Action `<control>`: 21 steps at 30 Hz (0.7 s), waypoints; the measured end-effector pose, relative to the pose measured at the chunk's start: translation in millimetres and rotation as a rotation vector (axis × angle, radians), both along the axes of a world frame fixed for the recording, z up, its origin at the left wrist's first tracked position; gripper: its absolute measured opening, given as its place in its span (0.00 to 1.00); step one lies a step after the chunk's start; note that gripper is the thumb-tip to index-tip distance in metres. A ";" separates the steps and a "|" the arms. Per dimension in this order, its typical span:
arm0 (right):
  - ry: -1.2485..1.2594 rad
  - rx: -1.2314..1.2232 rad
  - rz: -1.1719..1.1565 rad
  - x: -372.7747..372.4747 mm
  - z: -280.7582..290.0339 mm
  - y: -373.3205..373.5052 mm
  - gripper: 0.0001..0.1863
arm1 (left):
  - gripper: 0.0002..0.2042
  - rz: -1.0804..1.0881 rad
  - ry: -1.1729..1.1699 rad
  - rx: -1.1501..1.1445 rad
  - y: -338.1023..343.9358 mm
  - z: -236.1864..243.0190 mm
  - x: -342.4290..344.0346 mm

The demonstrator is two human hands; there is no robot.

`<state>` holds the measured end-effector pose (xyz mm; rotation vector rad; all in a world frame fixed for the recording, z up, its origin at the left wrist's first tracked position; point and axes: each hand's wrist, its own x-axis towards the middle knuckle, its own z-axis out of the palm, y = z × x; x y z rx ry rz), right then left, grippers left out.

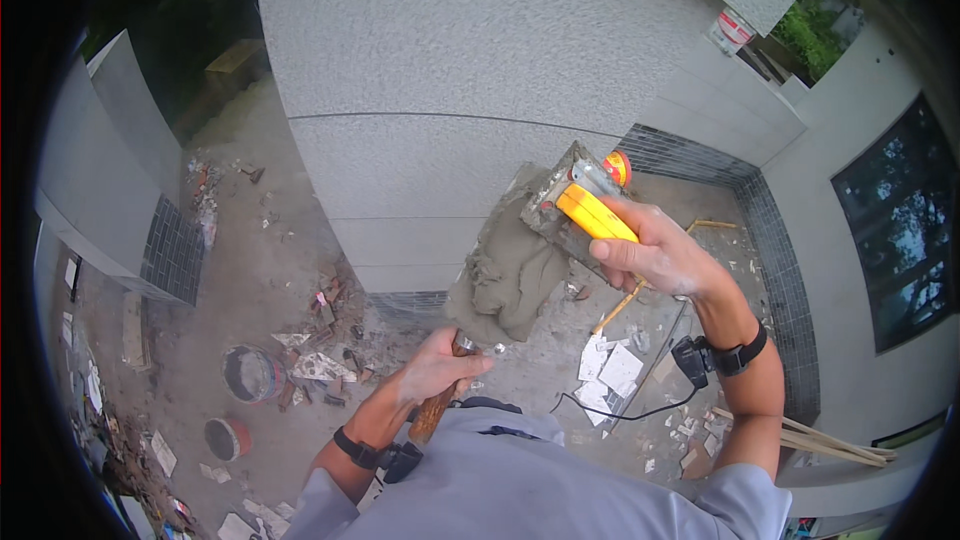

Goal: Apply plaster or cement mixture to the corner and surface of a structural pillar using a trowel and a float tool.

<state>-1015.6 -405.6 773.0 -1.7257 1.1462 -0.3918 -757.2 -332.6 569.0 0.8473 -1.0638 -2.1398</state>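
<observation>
My left hand (440, 368) is closed round the brown wooden handle (432, 414) of a hawk, held out in front of my chest. Its flat plate is mostly hidden under a thick heap of wet grey mortar (515, 275). My right hand (655, 248) grips a plastering trowel by its yellow handle (597, 215). The trowel's smeared metal blade (582, 168) is tilted at the heap's upper right side and appears to touch the mortar. Dark straps with small devices circle both forearms, and a cable hangs from the right one.
Ahead stands a textured grey wall (450, 50) with grooves and dark tiles at its foot. Two buckets (252, 373) stand at the lower left among rubble. Broken white tiles (608, 370) lie on the right. A dark window (900, 225) and wooden strips (825, 443) are farther right.
</observation>
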 end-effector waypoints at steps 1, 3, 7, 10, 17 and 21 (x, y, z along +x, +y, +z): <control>0.024 0.007 0.000 0.8 1.0 -3.2 0.27 | 0.10 -0.007 -0.025 -0.031 -1.1 -0.7 0.3; 0.052 0.016 -0.004 1.2 2.6 -9.7 0.26 | 0.09 -0.019 -0.046 -0.062 -2.6 -1.1 0.2; 0.136 0.052 -0.051 0.7 -0.6 -22.1 0.24 | 0.10 -0.038 -0.071 -0.082 -0.6 0.6 -4.5; 0.156 0.066 -0.075 -1.8 -5.3 -27.9 0.23 | 0.10 -0.034 -0.070 -0.086 0.4 -0.7 -9.1; 0.133 -0.175 -0.146 -16.9 -15.4 -23.6 0.23 | 0.11 -0.065 -0.217 -0.169 -7.8 -9.7 -5.1; 0.609 -0.998 -0.298 -39.6 -26.2 -20.3 0.22 | 0.16 0.015 -0.203 -0.234 -11.1 -1.2 -12.2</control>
